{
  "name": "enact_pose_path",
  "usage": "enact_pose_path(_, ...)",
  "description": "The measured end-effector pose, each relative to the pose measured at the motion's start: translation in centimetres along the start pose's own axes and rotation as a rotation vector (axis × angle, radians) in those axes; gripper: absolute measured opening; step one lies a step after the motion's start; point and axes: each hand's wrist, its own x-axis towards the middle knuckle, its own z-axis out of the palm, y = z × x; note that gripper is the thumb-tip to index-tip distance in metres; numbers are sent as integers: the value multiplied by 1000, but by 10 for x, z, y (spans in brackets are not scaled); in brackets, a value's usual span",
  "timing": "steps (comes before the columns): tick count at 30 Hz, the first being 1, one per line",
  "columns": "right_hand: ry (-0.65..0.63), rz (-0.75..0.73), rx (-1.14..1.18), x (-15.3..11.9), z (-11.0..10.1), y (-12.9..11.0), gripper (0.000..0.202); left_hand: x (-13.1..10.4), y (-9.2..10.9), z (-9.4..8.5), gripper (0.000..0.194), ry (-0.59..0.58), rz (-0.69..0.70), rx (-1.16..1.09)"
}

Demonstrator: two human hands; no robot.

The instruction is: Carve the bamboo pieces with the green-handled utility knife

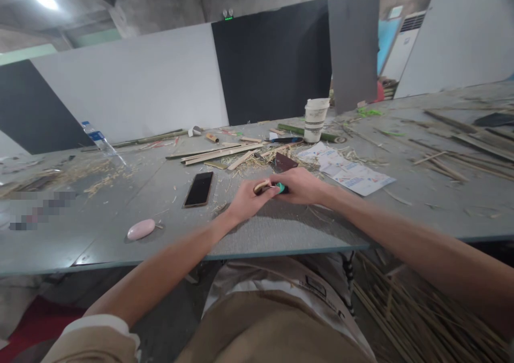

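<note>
Both of my hands meet above the table, close to its front edge. My left hand (248,198) is closed on a small bamboo piece (262,187), pale yellow-brown and curved. Wrapped in my right hand (302,185) is a tool with a green and black handle (281,188). Its working end lies against or very near the bamboo piece, but my fingers hide it, so its exact kind does not show. Just behind my hands lies a dark brown flat piece (285,162) among shavings.
A phone (198,189) and a pink oval object (141,229) lie to the left. Bamboo strips (220,153), a paper cup (315,120) and printed paper sheets (349,173) are behind my hands. A water bottle (102,142) leans far left. More strips (445,149) cover the right.
</note>
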Motion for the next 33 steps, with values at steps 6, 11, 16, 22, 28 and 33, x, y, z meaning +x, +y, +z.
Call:
enact_pose_path(6,36,74,-18,2,-2,-3,43,5,-8,0,35,73,-83,-160)
enact_pose_path(11,70,128,-4,3,-3,-2,45,7,-11,-3,37,135,-213,-332)
enact_pose_path(16,156,161,30,2,-2,-4,50,10,-11,-1,41,211,-283,-445)
enact_pose_path(22,169,91,101,-4,-3,-3,51,13,-17,-2,42,238,-288,-480)
enact_pose_path(28,145,18,175,-5,-4,-3,50,10,-19,-5,40,221,-253,-453)
enact_pose_path(33,151,2,204,-4,-1,-1,52,10,-22,-5,40,217,-236,-412)
